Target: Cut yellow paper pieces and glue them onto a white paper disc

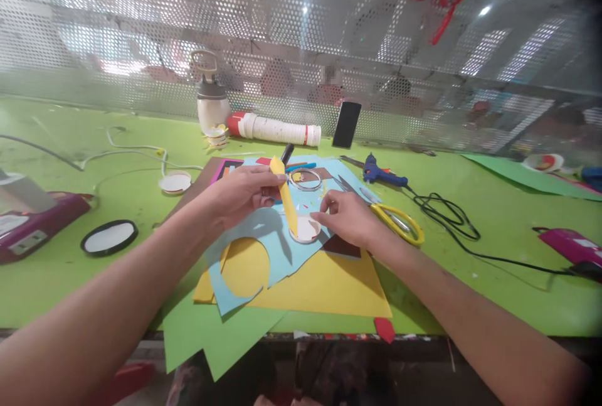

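My left hand (242, 196) pinches the top of a yellow paper strip (286, 202), which hangs down slanted over a small round white lid or glue pot (305, 230). My right hand (345, 218) rests beside that round pot, fingertips touching its right rim. Both hands are above a light blue sheet (263, 236) with a circle cut out of it, lying on yellow paper (324, 287) and green paper (221, 337).
Yellow-handled scissors (392, 218) lie just right of my right hand. A blue glue gun (379, 172) with black cable, a tape ring (305, 179), a phone (347, 124), a white tube (275, 129), a bottle (211, 101) and round lids (109, 237) sit on the green table (493, 211).
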